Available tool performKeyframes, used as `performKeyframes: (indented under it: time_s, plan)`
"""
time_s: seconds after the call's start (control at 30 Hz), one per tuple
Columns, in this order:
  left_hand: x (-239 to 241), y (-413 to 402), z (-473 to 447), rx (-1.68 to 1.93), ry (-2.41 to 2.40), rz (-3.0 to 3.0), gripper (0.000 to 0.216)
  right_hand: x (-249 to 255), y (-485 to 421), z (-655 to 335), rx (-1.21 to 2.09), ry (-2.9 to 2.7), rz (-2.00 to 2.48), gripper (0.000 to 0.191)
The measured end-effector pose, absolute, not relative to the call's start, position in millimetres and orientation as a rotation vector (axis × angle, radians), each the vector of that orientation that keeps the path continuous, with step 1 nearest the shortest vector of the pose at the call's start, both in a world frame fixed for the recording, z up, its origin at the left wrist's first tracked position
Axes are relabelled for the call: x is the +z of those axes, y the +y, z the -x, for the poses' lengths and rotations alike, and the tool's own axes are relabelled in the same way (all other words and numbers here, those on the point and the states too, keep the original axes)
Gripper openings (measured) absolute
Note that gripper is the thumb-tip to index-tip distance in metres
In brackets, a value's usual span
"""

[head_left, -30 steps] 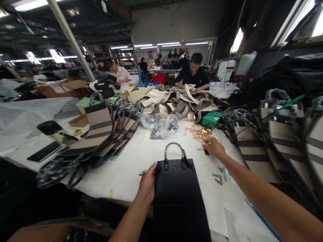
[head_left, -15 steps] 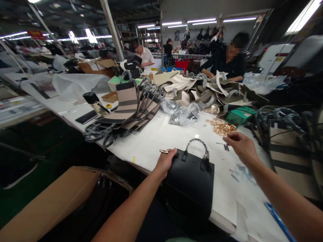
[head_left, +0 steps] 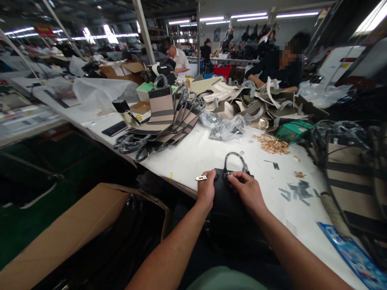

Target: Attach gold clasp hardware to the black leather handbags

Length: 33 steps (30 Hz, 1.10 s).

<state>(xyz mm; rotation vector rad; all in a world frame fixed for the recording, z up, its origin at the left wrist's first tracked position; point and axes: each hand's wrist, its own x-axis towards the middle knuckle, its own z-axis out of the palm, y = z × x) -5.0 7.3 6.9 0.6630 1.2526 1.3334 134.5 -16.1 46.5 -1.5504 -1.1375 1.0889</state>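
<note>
A black handbag (head_left: 223, 201) with a plastic-wrapped handle (head_left: 236, 154) stands at the table's near edge, close to my body. My left hand (head_left: 207, 190) is closed on the bag's upper left edge. A flat gold-coloured metal fitting (head_left: 200, 178) with a slot sticks out past its fingers. At the foot of the handle, my right hand (head_left: 246, 187) pinches a small shiny metal piece, mostly covered by the fingertips. Beyond the bag lies a pile of small gold-coloured metal pieces (head_left: 272, 144).
Flat bag panels with wrapped handles (head_left: 160, 108) are stacked at the left; more panels (head_left: 347, 177) lie at the right. A green box (head_left: 294, 131), dark strips (head_left: 299, 191) and a blue packet (head_left: 352, 253) share the white table. An open carton (head_left: 78, 225) stands lower left. A co-worker (head_left: 278, 64) sits opposite.
My right hand has come back from beside the gold-coloured pile to the bag's handle base. The left hand still grips the bag's edge. The camera view has shifted slightly.
</note>
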Motion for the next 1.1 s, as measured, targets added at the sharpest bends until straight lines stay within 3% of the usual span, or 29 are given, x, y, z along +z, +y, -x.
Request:
performKeyframes:
  time_s: [0.23,1.1]
  plan:
    - [0.8,-0.9,3.5,1.345,1.324,-0.805,0.031,36.3,-22.6,-125.0,1.072,-1.143,1.583,0.038]
    - [3.7,0.2,0.2,1.364,1.375,-1.102,0.022,25.8,-17.3,-103.9,0.432,-1.553,1.877,0.021]
